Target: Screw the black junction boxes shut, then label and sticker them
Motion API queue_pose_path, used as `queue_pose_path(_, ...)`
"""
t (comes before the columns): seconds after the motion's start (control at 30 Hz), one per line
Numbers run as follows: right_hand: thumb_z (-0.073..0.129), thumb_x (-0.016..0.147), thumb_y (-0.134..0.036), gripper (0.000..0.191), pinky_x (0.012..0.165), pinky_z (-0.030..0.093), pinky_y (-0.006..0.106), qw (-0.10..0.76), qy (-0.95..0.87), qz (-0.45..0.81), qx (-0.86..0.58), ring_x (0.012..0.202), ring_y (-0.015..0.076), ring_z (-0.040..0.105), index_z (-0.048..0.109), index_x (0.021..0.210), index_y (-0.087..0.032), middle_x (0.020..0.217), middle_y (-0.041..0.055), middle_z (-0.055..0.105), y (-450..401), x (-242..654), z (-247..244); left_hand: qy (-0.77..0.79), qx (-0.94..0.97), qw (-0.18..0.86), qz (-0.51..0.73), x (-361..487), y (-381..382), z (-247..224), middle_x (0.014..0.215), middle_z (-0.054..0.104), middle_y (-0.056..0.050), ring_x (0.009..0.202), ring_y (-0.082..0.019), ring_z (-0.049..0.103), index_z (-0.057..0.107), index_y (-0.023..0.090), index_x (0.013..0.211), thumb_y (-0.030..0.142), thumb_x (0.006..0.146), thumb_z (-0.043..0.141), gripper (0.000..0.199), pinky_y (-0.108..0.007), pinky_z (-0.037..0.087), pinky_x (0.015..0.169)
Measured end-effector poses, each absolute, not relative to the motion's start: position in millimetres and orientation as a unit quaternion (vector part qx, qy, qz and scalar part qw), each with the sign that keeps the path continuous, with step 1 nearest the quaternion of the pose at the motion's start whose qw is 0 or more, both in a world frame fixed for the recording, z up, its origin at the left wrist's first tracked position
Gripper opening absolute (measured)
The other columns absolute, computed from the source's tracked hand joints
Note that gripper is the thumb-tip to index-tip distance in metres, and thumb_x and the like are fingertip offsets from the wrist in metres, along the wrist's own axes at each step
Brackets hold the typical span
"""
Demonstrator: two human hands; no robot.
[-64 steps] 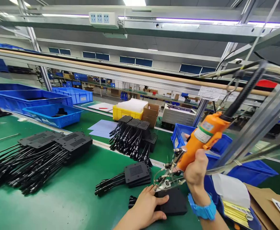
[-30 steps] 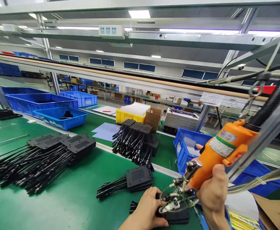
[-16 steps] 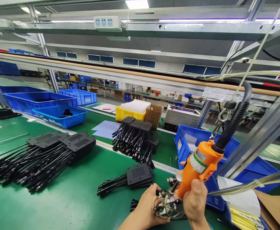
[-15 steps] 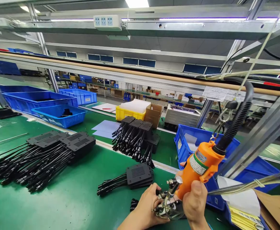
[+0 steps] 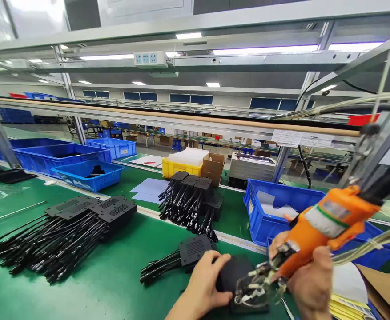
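Both of your hands were busy: your left hand (image 5: 202,281) gripped a black plastic box (image 5: 232,272), its fingers (image 5: 220,262) bent over the edge, while your right hand (image 5: 315,271) was wrapped around the orange power driver (image 5: 315,229). Half a second earlier the driver had stood steeper over the box; now it leaned away to the right, uncovering more of the top (its tip was too blurred to place), so driving had probably paused. The box was on your side of the green tabletop (image 5: 114,286), just right of a vented box (image 5: 195,250). It seemed tilted, its upper face dark, flat and unslotted.
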State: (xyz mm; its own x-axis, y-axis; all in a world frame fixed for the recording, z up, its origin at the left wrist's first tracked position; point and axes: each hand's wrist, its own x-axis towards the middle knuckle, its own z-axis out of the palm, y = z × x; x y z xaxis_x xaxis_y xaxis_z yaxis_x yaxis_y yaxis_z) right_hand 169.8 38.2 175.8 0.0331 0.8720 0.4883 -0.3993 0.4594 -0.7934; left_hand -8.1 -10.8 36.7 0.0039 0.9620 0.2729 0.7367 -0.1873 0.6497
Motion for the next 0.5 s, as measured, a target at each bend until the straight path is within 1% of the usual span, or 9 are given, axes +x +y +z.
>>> queue_pose_path(0.1,0.053,0.077,-0.062,0.05,0.032,0.04,0.031,0.699,-0.478,0.476,-0.236,0.037,0.0179,0.046,0.065,0.102,-0.02,0.05,-0.0005,0.053,52,186,201,0.663,0.636,0.099,0.381,-49,-21,59,0.122,0.059,-0.009,0.114,-0.028,0.056,0.053,0.021,0.129,0.011,0.057,0.072,0.075,-0.038,0.045,0.101)
queue_pose_path(0.17,0.053,0.078,-0.062,0.052,0.029,0.037,0.03,0.698,-0.481,0.465,-0.255,0.035,0.0178,0.046,0.064,0.107,-0.02,0.052,0.0003,0.056,62,194,202,0.693,0.609,0.083,0.378,-77,-29,65,0.12,0.062,-0.008,0.111,-0.027,0.059,0.052,0.022,0.128,0.011,0.062,0.068,0.069,-0.04,0.047,0.098)
queue_pose_path(0.2,0.054,0.077,-0.063,0.055,0.027,0.034,0.029,0.692,-0.483,0.465,-0.266,0.034,0.0174,0.046,0.063,0.108,-0.019,0.053,0.0007,0.057,67,197,198,0.703,0.604,0.083,0.366,-87,-32,66,0.12,0.063,-0.007,0.112,-0.028,0.059,0.052,0.023,0.128,0.012,0.064,0.066,0.066,-0.041,0.048,0.098)
queue_pose_path(0.27,0.056,0.074,-0.065,0.061,0.025,0.03,0.026,0.68,-0.481,0.474,-0.285,0.034,0.0163,0.046,0.063,0.11,-0.016,0.056,0.0011,0.058,76,201,181,0.72,0.602,0.071,0.337,-97,-34,64,0.124,0.062,-0.008,0.122,-0.032,0.054,0.053,0.023,0.128,0.013,0.067,0.067,0.064,-0.048,0.044,0.103)
queue_pose_path(0.33,0.057,0.073,-0.064,0.06,0.027,0.033,0.025,0.671,-0.482,0.479,-0.297,0.036,0.0152,0.047,0.065,0.106,-0.014,0.058,0.0009,0.058,83,203,160,0.719,0.613,0.039,0.326,-89,-31,62,0.13,0.059,-0.009,0.131,-0.035,0.046,0.056,0.023,0.127,0.014,0.067,0.071,0.062,-0.052,0.039,0.108)
queue_pose_path(0.37,0.056,0.074,-0.064,0.058,0.028,0.035,0.025,0.667,-0.486,0.477,-0.303,0.037,0.0149,0.048,0.066,0.104,-0.014,0.058,0.0007,0.058,86,204,149,0.708,0.625,0.025,0.328,-79,-29,62,0.13,0.058,-0.009,0.131,-0.035,0.045,0.058,0.023,0.125,0.014,0.069,0.072,0.059,-0.052,0.038,0.109)
queue_pose_path(0.4,0.055,0.076,-0.063,0.056,0.03,0.036,0.025,0.661,-0.495,0.473,-0.309,0.038,0.0146,0.048,0.066,0.102,-0.014,0.058,0.0007,0.058,88,204,139,0.69,0.644,0.023,0.33,-66,-27,60,0.128,0.059,-0.009,0.127,-0.033,0.048,0.059,0.023,0.123,0.014,0.071,0.073,0.055,-0.05,0.041,0.107)
queue_pose_path(0.47,0.053,0.078,-0.063,0.055,0.031,0.038,0.025,0.646,-0.522,0.461,-0.314,0.038,0.0142,0.048,0.067,0.099,-0.014,0.057,0.001,0.059,91,206,123,0.647,0.692,0.058,0.316,-37,-22,55,0.119,0.061,-0.008,0.114,-0.028,0.057,0.063,0.024,0.12,0.017,0.075,0.075,0.048,-0.043,0.048,0.099)
queue_pose_path(0.5,0.052,0.079,-0.064,0.056,0.032,0.038,0.025,0.641,-0.536,0.451,-0.314,0.038,0.0141,0.048,0.067,0.099,-0.014,0.058,0.0012,0.059,92,206,117,0.63,0.713,0.089,0.294,-23,-20,50,0.118,0.062,-0.009,0.111,-0.028,0.058,0.064,0.024,0.121,0.02,0.074,0.078,0.049,-0.041,0.05,0.097)
